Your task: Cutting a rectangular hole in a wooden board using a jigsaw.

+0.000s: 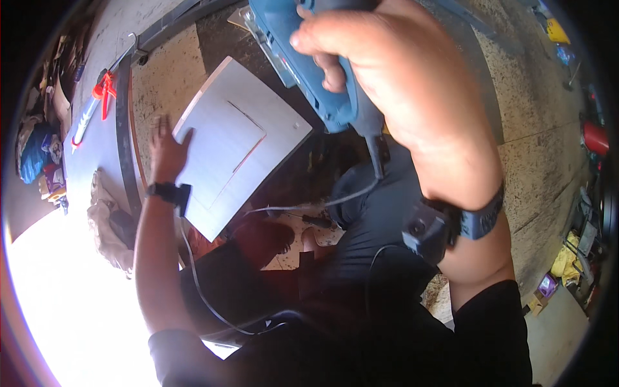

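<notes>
My right hand (406, 71) is wrapped round the handle of a blue jigsaw (309, 77), held up at the top of the view. Its power cord (303, 206) trails from the rear of the handle down past my leg. To the left of it lies a white board (235, 142), tilted, with a dark angled line on its face that looks partly cut. My left hand (169, 151) rests at the board's left edge, fingers stretched out and thumb towards the face. Whether the jigsaw's blade touches anything cannot be seen.
A red caulking gun (100, 97) with a white tube lies on a pale surface at the left. Below it is a crumpled beige cloth (106, 219). A dark metal bar (174, 26) runs along the top left. Assorted items, including a red container (594, 138), line the right side.
</notes>
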A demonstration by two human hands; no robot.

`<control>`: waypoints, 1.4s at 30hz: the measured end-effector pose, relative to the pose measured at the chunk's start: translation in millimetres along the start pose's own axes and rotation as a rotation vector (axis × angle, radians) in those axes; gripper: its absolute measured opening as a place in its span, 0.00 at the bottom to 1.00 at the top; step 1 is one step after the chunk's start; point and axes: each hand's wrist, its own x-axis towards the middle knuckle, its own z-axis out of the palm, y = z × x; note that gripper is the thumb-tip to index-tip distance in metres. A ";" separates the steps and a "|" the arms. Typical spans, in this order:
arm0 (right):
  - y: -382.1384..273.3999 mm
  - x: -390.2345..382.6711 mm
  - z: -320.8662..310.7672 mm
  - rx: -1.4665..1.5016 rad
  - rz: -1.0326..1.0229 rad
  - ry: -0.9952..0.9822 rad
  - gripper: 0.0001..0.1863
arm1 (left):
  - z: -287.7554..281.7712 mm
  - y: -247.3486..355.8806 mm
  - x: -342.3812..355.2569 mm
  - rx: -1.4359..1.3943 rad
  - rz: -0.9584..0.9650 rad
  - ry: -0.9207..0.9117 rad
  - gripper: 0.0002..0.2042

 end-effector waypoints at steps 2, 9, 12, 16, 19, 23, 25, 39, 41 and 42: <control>-8.8 4.1 8.0 -0.023 0.109 0.064 0.10 | 1.8 45.8 -38.6 -0.149 0.221 -0.040 0.43; -31.2 0.8 9.6 0.558 0.463 0.033 0.09 | -20.3 159.0 -104.4 -0.259 0.323 -0.099 0.40; -34.9 -6.6 16.9 0.427 0.388 0.072 0.09 | -18.9 166.5 -108.9 -0.245 0.304 -0.056 0.41; -42.3 -6.7 16.3 0.483 0.452 0.047 0.11 | -14.0 170.0 -112.9 -0.233 0.286 -0.063 0.46; -45.8 -1.8 11.9 0.642 0.582 0.020 0.13 | -14.0 177.3 -109.1 -0.231 0.234 -0.054 0.50; -42.1 7.7 30.6 0.533 0.551 0.153 0.13 | -14.3 191.2 -96.7 -0.250 0.198 -0.036 0.54; -41.4 8.8 32.6 0.481 0.568 0.178 0.14 | -13.6 196.1 -94.1 -0.245 0.262 -0.052 0.54; 7.9 12.4 44.7 0.576 0.301 0.243 0.09 | 16.5 144.5 -13.9 -0.166 0.077 -0.012 0.49; 19.7 8.2 44.7 0.555 0.334 0.204 0.11 | 19.8 130.1 -0.5 -0.162 -0.125 -0.020 0.49; 22.7 7.9 45.0 0.551 0.329 0.210 0.11 | 20.7 123.6 2.8 -0.155 -0.222 0.012 0.49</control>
